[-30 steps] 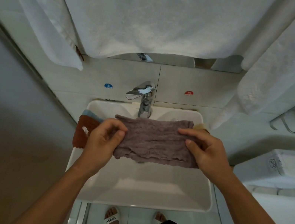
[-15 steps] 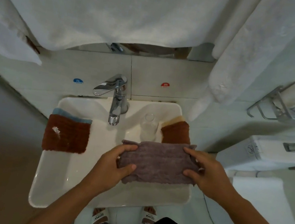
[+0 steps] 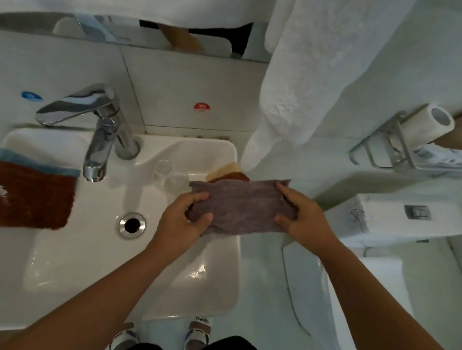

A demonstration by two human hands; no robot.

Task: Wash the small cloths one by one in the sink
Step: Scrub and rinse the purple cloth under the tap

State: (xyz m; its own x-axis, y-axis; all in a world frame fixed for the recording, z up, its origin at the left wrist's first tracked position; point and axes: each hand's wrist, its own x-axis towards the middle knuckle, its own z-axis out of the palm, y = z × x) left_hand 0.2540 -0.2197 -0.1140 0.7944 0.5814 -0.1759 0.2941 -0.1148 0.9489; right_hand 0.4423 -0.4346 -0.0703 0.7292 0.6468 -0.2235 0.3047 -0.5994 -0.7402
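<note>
Grey cloth (image 3: 241,207) gripped in both hands (image 3: 185,222) (image 3: 303,220), right of frame; brown cloth (image 3: 22,198) at left probably unwashed.

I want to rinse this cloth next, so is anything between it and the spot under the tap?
The grey cloth, held by the left hand and right hand, is over the sink's right side. A clear glass stands between it and the tap; the basin below looks free.
</note>
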